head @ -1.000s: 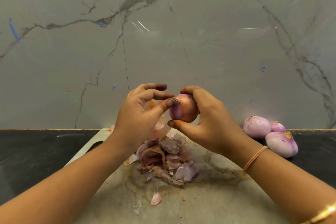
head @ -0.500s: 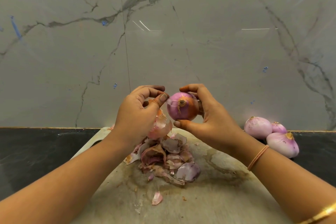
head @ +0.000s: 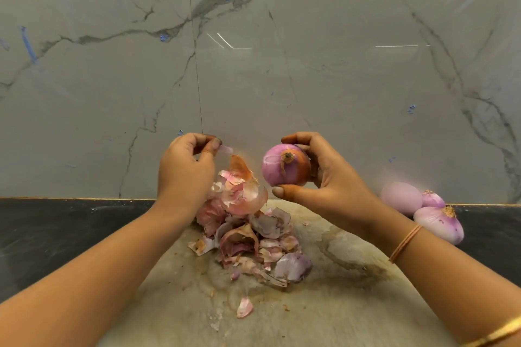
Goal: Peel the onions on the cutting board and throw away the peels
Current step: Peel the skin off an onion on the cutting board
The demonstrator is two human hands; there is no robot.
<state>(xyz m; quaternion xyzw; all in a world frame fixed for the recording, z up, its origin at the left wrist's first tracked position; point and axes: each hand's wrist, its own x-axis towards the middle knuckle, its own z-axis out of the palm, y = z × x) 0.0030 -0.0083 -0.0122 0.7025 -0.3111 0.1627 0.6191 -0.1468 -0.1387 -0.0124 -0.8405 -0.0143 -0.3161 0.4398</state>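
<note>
Nearest: the cutting board [head: 324, 318], stained, with one loose flake [head: 244, 307] lying apart from the main pile of peels [head: 253, 239]. Risk: this flake is easily missed when the peels are gathered for disposal. The left hand [head: 184, 172] is raised above the pile, thumb and forefinger pinching a thin strip of skin [head: 227, 150]. If dropped from this height, the light strip may drift off the board onto the dark counter [head: 56, 228]. The right hand [head: 329, 177] holds the onion [head: 284, 169] in the air, thumb under, fingers curled over the top. Brown skin remains beside the root, so the onion is not done. A slick peeled surface held only at the fingertips may slip. Farther right, three peeled onions [head: 423, 211] sit on the counter against the wall.
</note>
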